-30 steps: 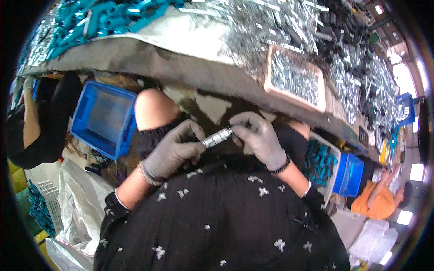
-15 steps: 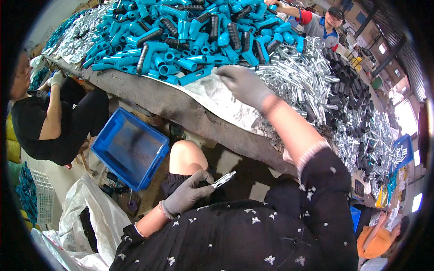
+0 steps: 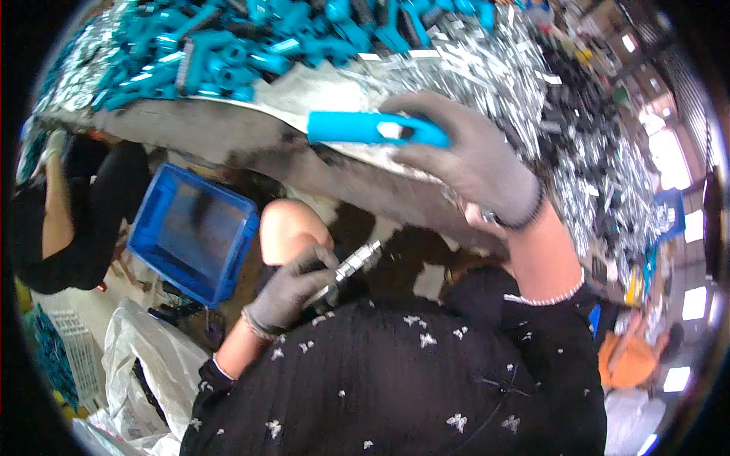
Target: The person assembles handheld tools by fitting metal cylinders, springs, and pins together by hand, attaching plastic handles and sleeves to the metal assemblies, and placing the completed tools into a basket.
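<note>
Overhead, the worktable (image 3: pixel 228 133) carries heaps of blue plastic sleeves (image 3: pixel 220 45) and silver metal parts (image 3: pixel 494 61). Below left, a blue crate (image 3: pixel 194 232) on the floor. Right hand (image 3: pixel 464 152), grey-gloved, closed around one blue sleeve (image 3: pixel 365 128) just above the table edge. Left hand (image 3: pixel 293 289), gloved, grips a small silver threaded fitting (image 3: pixel 353 266) near the knee.

Two gloved hands, one blue bin (image 3: pixel 194 232), one white bag (image 3: pixel 144 372), too many blue tubes (image 3: pixel 228 53) and silver bits (image 3: pixel 487 61) to count.
</note>
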`<action>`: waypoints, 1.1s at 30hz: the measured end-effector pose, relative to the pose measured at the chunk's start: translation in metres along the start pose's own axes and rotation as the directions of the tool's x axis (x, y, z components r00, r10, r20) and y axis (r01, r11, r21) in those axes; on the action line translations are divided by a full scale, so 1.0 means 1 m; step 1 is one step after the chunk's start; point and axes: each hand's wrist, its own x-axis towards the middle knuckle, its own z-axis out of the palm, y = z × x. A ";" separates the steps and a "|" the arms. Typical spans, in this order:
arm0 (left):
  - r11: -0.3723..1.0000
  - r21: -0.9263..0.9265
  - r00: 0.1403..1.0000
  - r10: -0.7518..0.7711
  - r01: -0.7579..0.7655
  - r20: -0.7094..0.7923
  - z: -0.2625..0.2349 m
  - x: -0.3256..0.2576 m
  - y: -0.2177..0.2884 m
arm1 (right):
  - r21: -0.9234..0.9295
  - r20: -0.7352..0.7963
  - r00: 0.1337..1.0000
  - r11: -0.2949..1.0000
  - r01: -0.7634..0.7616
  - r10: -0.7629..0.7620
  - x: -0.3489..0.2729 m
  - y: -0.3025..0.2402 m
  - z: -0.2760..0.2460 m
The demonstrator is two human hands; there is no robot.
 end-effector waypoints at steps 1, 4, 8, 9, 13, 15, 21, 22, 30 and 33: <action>1.000 0.000 1.000 -0.012 0.012 0.013 0.005 0.002 0.002 | 0.020 0.004 0.990 0.990 -0.138 0.138 -0.041 -0.001 -0.008; 0.995 -0.066 0.994 -0.067 0.073 0.090 0.018 0.020 -0.006 | 0.463 0.024 0.917 0.809 -0.363 0.397 -0.166 0.018 0.001; 0.976 0.064 0.954 -0.217 0.208 0.205 0.037 0.040 -0.007 | 0.714 -0.005 0.614 0.433 -0.551 0.789 -0.260 0.039 0.038; 0.972 0.089 0.947 -0.233 0.218 0.222 0.041 0.045 -0.012 | 0.745 -0.023 0.584 0.403 -0.531 0.811 -0.270 0.044 0.045; 0.948 0.128 0.918 -0.314 0.290 0.241 0.074 0.058 -0.015 | 0.787 0.060 0.635 0.355 -0.505 0.771 -0.280 0.061 0.055; 0.930 0.196 0.897 -0.354 0.310 0.263 0.091 0.065 -0.015 | 0.820 0.081 0.658 0.325 -0.471 0.748 -0.285 0.069 0.054; 0.882 0.311 0.896 -0.415 0.354 0.156 0.135 0.072 -0.013 | 0.822 0.231 0.778 0.310 -0.477 0.584 -0.285 0.075 0.056; 0.864 0.358 0.903 -0.416 0.355 0.106 0.144 0.073 -0.010 | 0.818 0.173 0.807 0.374 -0.437 0.565 -0.286 0.078 0.059; 0.646 0.763 0.984 -0.110 -0.035 0.139 0.147 0.089 -0.026 | 0.868 0.168 0.797 0.296 -0.398 0.579 -0.291 0.078 0.054; 0.612 0.779 0.975 -0.053 -0.138 0.215 0.147 0.097 -0.024 | 0.830 0.085 0.812 0.410 -0.379 0.577 -0.286 0.079 0.049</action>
